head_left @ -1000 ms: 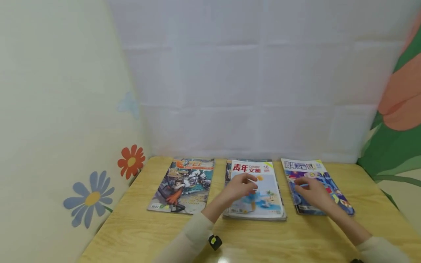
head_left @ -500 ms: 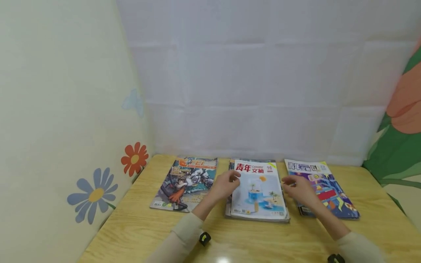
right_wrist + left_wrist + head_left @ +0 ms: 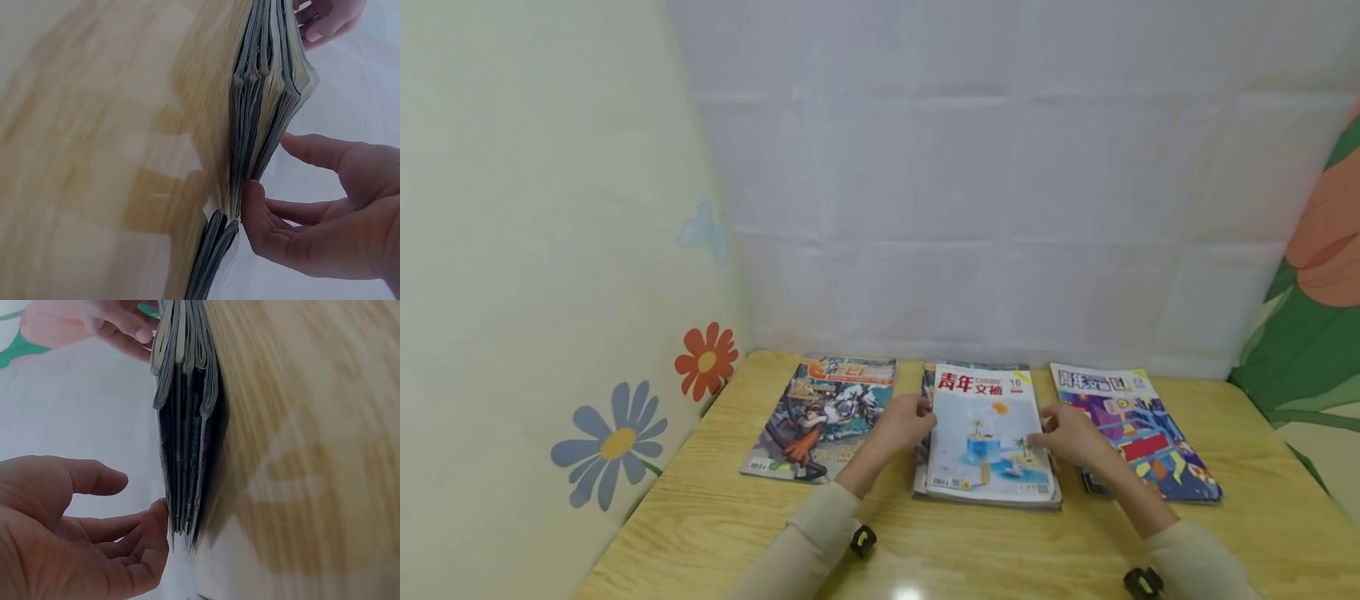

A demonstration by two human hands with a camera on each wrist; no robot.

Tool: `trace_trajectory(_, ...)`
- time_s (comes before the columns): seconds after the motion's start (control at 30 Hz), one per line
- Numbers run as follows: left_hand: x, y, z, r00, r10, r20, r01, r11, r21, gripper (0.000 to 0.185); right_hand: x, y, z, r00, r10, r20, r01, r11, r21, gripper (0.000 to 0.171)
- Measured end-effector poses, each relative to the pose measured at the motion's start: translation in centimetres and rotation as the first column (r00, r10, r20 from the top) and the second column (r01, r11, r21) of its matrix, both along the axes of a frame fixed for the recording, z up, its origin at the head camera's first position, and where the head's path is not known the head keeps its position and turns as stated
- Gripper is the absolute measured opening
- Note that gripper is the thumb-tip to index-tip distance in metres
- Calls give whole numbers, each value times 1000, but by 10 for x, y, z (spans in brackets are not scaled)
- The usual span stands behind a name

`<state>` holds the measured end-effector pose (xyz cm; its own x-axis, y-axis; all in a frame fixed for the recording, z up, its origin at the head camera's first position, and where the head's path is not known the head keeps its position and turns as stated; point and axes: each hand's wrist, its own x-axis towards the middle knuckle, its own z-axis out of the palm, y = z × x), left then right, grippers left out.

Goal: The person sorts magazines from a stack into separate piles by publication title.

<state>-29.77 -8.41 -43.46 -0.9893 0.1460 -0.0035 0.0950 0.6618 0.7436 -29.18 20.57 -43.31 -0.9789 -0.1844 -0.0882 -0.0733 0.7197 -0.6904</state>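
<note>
In the head view a magazine stack (image 3: pixel 988 450) lies in the middle, topped by a white cover with red lettering and a blue beach picture. My left hand (image 3: pixel 905 423) is at its left edge; the left wrist view has the bent fingertips right at the stack's side and the thumb (image 3: pixel 103 479) apart. On the opposite side my right hand (image 3: pixel 1071 433) reaches the right edge. Its thumb tip (image 3: pixel 294 145) meets the top cover there, and an index finger (image 3: pixel 253 200) comes to the side of the pages. The stack lies flat on the table.
To the left lies a magazine with a dark comic-style cover (image 3: pixel 831 417). Right of the stack is a purple-blue magazine (image 3: pixel 1150 437) on a small pile. A white sheet (image 3: pixel 985 208) hangs behind the wooden table (image 3: pixel 970 550), and a painted wall (image 3: pixel 550 250) borders it left.
Both hands have moved left: the left from over the middle cover to its left edge, the right from over the purple magazine to the middle stack's right edge. The view also shifted slightly.
</note>
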Motion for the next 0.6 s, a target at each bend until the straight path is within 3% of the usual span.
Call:
trace_trajectory(0.07,0,2,0,1000,-12,9,12,1000,4,34,-1,0,-1,1000,1,23,-1,1000,11,55)
trace_trajectory(0.17,0,5,1,1000,-8,22,8,1000,11,23,-2,-1,-3,999,1,53,0,1000,-15,36)
trace_trajectory(0.27,1,8,0,998,37,42,-39,999,37,27,-3,0,-5,998,4,69,-1,999,-46,28)
trace_trajectory(0.43,0,10,-4,987,130,96,-143,979,148,43,-2,4,-8,996,0,90,13,990,-138,56)
trace_trajectory(0.6,-3,12,-7,979,148,141,-182,946,267,40,-3,9,-12,987,-15,159,51,973,-225,62)
